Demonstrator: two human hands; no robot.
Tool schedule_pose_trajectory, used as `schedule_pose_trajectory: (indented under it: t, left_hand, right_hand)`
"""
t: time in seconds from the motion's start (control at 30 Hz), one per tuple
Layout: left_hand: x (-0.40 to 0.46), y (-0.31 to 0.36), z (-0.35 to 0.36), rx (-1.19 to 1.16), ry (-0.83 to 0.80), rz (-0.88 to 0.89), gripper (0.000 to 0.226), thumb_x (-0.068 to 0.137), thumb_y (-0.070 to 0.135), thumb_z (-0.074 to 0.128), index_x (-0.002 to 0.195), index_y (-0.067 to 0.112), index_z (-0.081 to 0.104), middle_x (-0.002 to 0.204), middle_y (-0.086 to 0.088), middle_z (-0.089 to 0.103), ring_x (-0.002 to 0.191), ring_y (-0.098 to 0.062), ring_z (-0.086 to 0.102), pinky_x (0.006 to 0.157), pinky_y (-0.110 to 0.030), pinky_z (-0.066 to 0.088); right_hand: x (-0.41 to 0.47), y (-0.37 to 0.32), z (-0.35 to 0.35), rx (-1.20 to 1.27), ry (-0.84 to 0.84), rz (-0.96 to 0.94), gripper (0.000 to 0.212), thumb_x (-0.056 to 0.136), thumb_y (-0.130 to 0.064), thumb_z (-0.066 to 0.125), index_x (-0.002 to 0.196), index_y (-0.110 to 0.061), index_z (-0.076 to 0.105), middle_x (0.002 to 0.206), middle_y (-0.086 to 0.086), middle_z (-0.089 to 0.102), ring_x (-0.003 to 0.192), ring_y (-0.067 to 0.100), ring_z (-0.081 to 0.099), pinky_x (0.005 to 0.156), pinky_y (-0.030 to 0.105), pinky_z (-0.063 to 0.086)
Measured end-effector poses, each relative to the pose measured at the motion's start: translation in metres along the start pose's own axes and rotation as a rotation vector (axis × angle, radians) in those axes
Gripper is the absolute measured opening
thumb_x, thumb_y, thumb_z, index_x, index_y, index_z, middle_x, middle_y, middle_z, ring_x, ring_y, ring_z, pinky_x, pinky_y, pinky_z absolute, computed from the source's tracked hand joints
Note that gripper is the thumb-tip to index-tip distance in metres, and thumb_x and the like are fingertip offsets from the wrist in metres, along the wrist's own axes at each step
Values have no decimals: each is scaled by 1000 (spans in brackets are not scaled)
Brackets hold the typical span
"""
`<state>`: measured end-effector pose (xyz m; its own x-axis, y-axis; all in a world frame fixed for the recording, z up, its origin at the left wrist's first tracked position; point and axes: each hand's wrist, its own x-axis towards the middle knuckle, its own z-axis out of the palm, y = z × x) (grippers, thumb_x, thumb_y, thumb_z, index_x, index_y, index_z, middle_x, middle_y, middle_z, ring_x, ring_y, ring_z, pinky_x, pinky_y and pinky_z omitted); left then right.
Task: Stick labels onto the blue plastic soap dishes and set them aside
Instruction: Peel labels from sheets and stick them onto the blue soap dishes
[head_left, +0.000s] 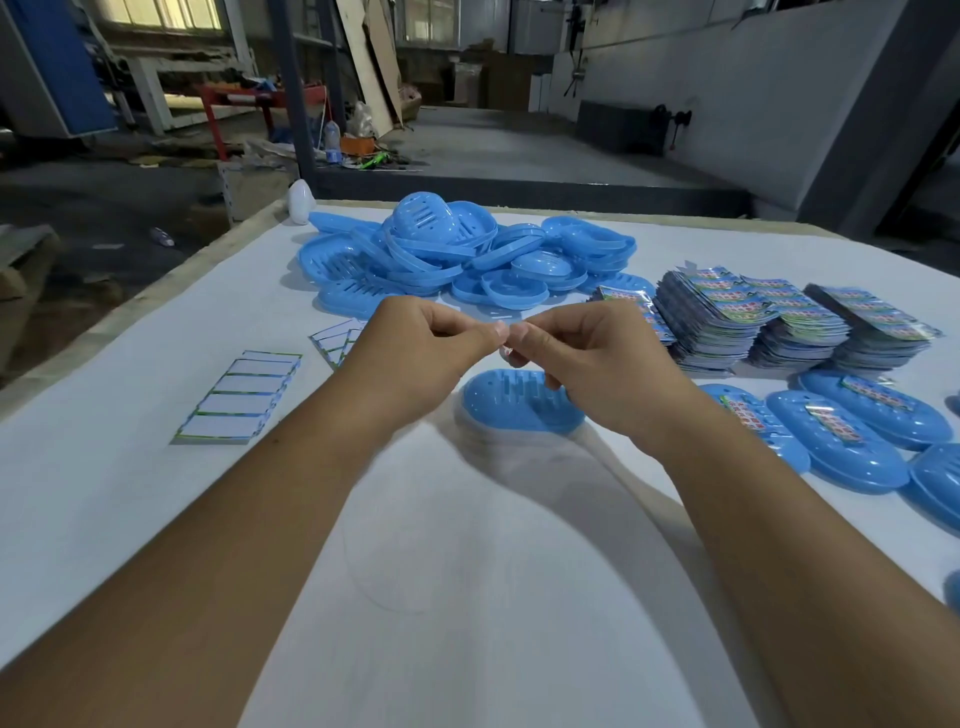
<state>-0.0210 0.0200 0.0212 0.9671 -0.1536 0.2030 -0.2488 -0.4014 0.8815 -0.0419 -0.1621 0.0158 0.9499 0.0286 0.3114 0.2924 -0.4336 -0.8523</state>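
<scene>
Soap dish (519, 402) is lying on the white table (156, 519) under my hands; I'm pinching something small and pale, left hand (426, 343) and right hand (587, 358) fingertips meeting above it, labelled dishes (841, 447) sitting rightward.

White egg-shaped object (301, 201) at table's (130, 467) far left corner; red-framed cart (249, 104), leaning boards (371, 57) behind.
</scene>
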Motion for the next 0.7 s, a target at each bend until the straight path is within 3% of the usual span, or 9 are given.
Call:
schedule_pose_trajectory:
  t: [0.1, 0.27, 0.37, 0.5, 0.63, 0.7]
  left_hand:
    - [1, 1, -1, -3, 42, -21, 21, 85, 45, 76, 76, 27, 79, 57, 20, 65, 51, 7, 53, 54, -17, 40]
    - [3, 2, -1, 0, 89, -71, 26, 85, 41, 74, 76, 18, 78, 53, 3, 50, 42, -6, 37, 36, -15, 32]
    - [3, 2, 0, -6, 84, -75, 25, 86, 41, 74, 75, 19, 78, 52, 5, 48, 44, -7, 38, 37, -16, 33]
    - [5, -1, 0, -15, 71, -75, 27, 87, 41, 74, 73, 17, 76, 50, 8, 46, 46, -8, 38, 42, -17, 33]
    - [7, -7, 4, -24, 93, -86, 29, 86, 39, 75, 78, 11, 76, 48, 11, 47, 38, -5, 36, 36, -14, 29]
    - [7, -8, 8, -25, 88, -93, 25, 85, 38, 76, 78, 14, 77, 44, 17, 50, 36, -2, 40, 39, -14, 32]
  right_hand:
    - [1, 2, 0, -26, 34, 33, 23, 92, -36, 75, 75, -21, 80, 77, 7, 74, 56, 7, 48, 50, 21, 39]
    - [8, 9, -4, -106, 143, 134, 17, 82, -37, 83, 70, -27, 77, 54, -1, 53, 52, 12, 37, 50, 26, 32]
    - [8, 10, -5, -93, 144, 160, 18, 81, -38, 83, 70, -26, 77, 59, 5, 54, 56, 14, 40, 54, 29, 35]
    - [7, 7, -5, -69, 122, 193, 24, 79, -42, 81, 67, -21, 77, 76, 24, 64, 61, 19, 44, 55, 34, 37]
    - [10, 7, -9, -59, 148, 276, 22, 75, -37, 77, 65, -18, 76, 62, 2, 66, 58, 14, 49, 50, 31, 39]
    - [11, 8, -11, -68, 144, 313, 24, 74, -36, 76, 65, -14, 75, 61, 1, 66, 55, 12, 50, 44, 26, 38]
